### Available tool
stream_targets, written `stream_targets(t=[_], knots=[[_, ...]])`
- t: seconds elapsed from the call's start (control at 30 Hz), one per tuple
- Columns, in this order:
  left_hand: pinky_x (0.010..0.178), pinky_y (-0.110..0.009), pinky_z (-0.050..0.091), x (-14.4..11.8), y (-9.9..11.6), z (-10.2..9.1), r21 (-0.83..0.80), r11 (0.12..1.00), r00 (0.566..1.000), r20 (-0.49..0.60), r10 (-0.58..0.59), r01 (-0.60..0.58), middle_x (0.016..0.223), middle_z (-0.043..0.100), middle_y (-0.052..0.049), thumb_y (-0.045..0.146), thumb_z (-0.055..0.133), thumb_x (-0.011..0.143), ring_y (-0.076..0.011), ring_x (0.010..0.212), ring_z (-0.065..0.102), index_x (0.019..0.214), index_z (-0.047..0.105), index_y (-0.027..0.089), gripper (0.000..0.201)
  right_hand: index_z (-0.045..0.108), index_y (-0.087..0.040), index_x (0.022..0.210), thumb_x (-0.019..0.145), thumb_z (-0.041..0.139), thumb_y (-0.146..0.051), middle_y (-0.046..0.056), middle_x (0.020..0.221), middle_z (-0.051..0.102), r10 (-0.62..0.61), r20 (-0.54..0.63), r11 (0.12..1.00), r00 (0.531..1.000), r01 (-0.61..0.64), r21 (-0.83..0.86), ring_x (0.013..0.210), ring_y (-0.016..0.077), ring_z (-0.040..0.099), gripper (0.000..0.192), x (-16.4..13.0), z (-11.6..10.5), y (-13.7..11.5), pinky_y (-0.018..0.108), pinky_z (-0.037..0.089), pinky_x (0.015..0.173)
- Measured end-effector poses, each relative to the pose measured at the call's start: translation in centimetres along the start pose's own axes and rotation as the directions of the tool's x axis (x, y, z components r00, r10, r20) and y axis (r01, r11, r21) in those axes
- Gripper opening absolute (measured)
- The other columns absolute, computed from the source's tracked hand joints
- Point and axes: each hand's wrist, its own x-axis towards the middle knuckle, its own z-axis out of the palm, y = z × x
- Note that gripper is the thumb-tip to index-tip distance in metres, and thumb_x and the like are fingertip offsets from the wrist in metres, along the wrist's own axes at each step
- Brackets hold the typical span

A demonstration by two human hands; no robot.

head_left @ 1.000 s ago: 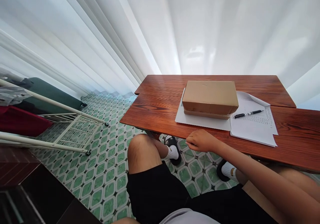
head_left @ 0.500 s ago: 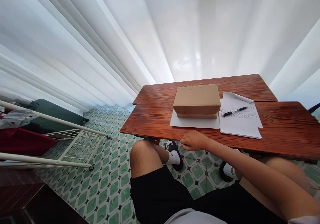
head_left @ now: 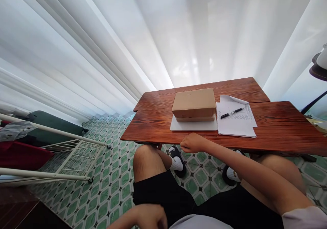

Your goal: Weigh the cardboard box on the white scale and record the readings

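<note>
My right hand curls over the near edge of a red-brown wooden table, fingers wrapped under the board. Just beyond it a closed cardboard box rests on a white sheet. To the box's right lie handwritten papers with a black pen on top. My left hand shows at the bottom edge, above my thigh in black shorts; its fingers are partly cut off by the frame.
White curtains hang behind the table. A white folding rack and a dark green suitcase stand on the green tiled floor to the left. A lamp is at the right edge. My feet are under the table.
The view has pulled back and turned, so the table looks smaller. My left hand has come into view at the bottom. My right hand stays on the table edge.
</note>
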Motion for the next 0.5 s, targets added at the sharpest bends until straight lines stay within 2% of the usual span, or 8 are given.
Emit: stream_targets(t=[0.03,0.07,0.13,0.23,0.33,0.37,0.47,0.5], knots=[[0.052,-0.023,0.045,-0.5,1.0,-1.2,-0.057,0.997,0.993,-0.111,0.038,-0.044,0.065,0.067,0.005,0.04,0.072,0.074,-0.016,0.06,0.064,0.079,0.073,0.025,0.016,0.064,-0.018,0.074,0.096,0.052,-0.025,0.003,0.075,0.07,0.005,0.0,1.0,1.0,-0.005,-0.009,0.064,0.0157,0.057,0.025,0.0,-0.3,-0.1,0.03,0.025,0.057],[0.059,-0.023,0.048,-1.1,2.2,-2.7,-0.07,0.991,0.972,-0.216,0.094,-0.111,0.078,0.072,0.002,0.041,0.07,0.077,-0.0169,0.069,0.067,0.094,0.074,0.025,0.024,0.064,-0.018,0.074,0.097,0.052,-0.026,0.003,0.075,0.07,0.013,-0.004,1.0,1.0,-0.013,-0.019,0.063,0.0154,0.057,0.027,0.1,-0.7,-0.2,0.03,0.024,0.056],[0.072,-0.026,0.051,-2.4,5.0,-6.1,-0.005,0.973,0.886,-0.415,0.208,-0.23,0.097,0.074,-0.003,0.04,0.061,0.087,-0.0178,0.083,0.068,0.108,0.071,0.023,0.028,0.064,-0.018,0.075,0.099,0.049,-0.027,0.003,0.074,0.07,0.048,-0.025,0.998,0.999,-0.049,-0.048,0.062,0.0152,0.056,0.03,0.2,-2.1,-0.6,0.03,0.022,0.056],[0.081,-0.029,0.052,-3.7,8.5,-11.0,-0.004,0.94,0.72,-0.643,0.259,-0.341,0.1,0.072,-0.005,0.039,0.054,0.094,-0.0187,0.091,0.067,0.109,0.066,0.02,0.027,0.063,-0.017,0.079,0.102,0.045,-0.027,0.004,0.076,0.068,0.132,-0.104,0.985,0.986,-0.142,-0.098,0.066,0.016,0.057,0.031,0.1,-5.3,-1.2,0.031,0.022,0.057],[0.085,-0.032,0.053,-4.1,10.2,-15.2,0.11,0.911,0.466,-0.831,0.303,-0.397,0.103,0.071,-0.006,0.038,0.055,0.093,-0.0202,0.096,0.066,0.108,0.064,0.019,0.026,0.062,-0.017,0.083,0.103,0.042,-0.026,0.007,0.081,0.068,0.221,-0.218,0.957,0.951,-0.254,-0.138,0.074,0.0183,0.059,0.03,-0.3,-8.8,-1.5,0.032,0.025,0.062],[0.085,-0.032,0.053,-3.9,10.4,-16.4,0.147,0.897,0.359,-0.88,0.311,-0.416,0.103,0.071,-0.007,0.038,0.055,0.093,-0.0204,0.096,0.067,0.109,0.064,0.02,0.026,0.061,-0.017,0.083,0.104,0.039,-0.026,0.007,0.08,0.067,0.265,-0.279,0.939,0.923,-0.313,-0.145,0.075,0.0186,0.058,0.032,-0.5,-9.9,-1.5,0.032,0.025,0.062],[0.084,-0.033,0.054,-2.9,10.6,-19.7,0.276,0.848,0.033,-0.945,0.326,-0.453,0.1,0.071,-0.007,0.036,0.057,0.091,-0.0204,0.094,0.068,0.104,0.065,0.02,0.022,0.057,-0.019,0.079,0.102,0.041,-0.029,0.004,0.075,0.064,0.394,-0.488,0.86,0.779,-0.5,-0.104,0.071,0.0178,0.055,0.03,-1.3,-12.5,-1.0,0.033,0.024,0.06],[0.083,-0.032,0.054,-2.4,10.6,-20.7,0.3,0.84,-0.038,-0.947,0.318,-0.452,0.101,0.071,-0.007,0.035,0.056,0.091,-0.02,0.094,0.067,0.105,0.064,0.02,0.022,0.055,-0.02,0.078,0.101,0.042,-0.029,0.004,0.074,0.063,0.431,-0.533,0.829,0.728,-0.553,-0.083,0.07,0.0176,0.054,0.028,-1.5,-13.2,-0.8,0.033,0.023,0.059]])
